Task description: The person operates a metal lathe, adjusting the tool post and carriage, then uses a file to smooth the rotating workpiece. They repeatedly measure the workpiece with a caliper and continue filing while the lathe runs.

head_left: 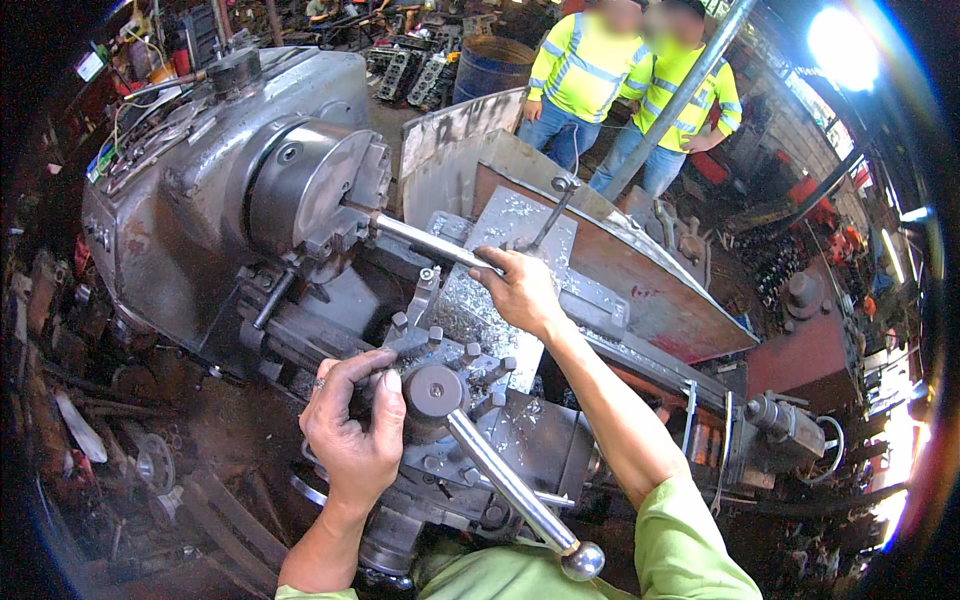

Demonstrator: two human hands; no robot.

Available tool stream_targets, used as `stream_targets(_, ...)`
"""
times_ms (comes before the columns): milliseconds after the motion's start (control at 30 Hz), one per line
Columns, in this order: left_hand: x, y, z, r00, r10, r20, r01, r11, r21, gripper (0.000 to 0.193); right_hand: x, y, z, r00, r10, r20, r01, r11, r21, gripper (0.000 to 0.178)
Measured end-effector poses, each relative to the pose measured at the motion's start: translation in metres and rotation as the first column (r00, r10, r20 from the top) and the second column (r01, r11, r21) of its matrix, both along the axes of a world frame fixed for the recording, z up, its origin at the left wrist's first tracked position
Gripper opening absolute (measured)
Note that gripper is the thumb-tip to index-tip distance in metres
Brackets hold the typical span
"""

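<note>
Silver rod (432, 242) within right hand (522, 291)

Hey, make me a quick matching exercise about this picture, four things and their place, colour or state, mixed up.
1. Right hand
2. Left hand
3. Drum
4. Lever

A. Blue, in the background
B. Ends in a shiny ball
C. On the metal rod
D. Just left of the tool post

Pairs: 1-C, 2-D, 3-A, 4-B

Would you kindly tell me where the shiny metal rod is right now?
In the head view, the shiny metal rod is just above and left of centre, between the chuck on the left and the person's right hand.
</note>
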State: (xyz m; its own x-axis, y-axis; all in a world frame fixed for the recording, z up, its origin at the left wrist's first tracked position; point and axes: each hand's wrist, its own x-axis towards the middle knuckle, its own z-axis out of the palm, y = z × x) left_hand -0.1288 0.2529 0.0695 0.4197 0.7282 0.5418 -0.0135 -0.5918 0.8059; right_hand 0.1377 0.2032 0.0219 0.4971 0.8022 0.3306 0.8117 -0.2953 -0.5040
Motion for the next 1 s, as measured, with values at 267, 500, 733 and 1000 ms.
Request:
stream_targets(267, 0.0, 0.002, -0.005, 0.999, -0.024, 0.024, 0.024, 1.0, -0.003, 0.014, 0.002, 0.001, 0.002, 0.995, 0.012, -0.101, -0.01, 1.0, 0.029, 0.038)
stream_targets(500, -0.003, 0.003, -0.017, 0.998, -0.002, 0.069, 0.005, 0.999, -0.047, 0.014, 0.002, -0.026, 0.002, 0.953, -0.028, 0.3, 0.099, 0.969, -0.226, 0.055)
stream_targets(733, -0.001, 0.001, -0.018, 0.995, -0.016, 0.097, 0.021, 0.998, -0.052, 0.015, 0.007, -0.019, -0.014, 0.822, 0.052, 0.567, -0.061, 0.998, -0.003, 0.023)
stream_targets(1000, 0.0, -0.002, -0.01, 0.999, 0.048, 0.022, -0.05, 0.995, 0.082, 0.015, 0.019, -0.003, -0.024, 0.809, 0.037, 0.586, -0.13, 0.985, 0.117, 0.03)
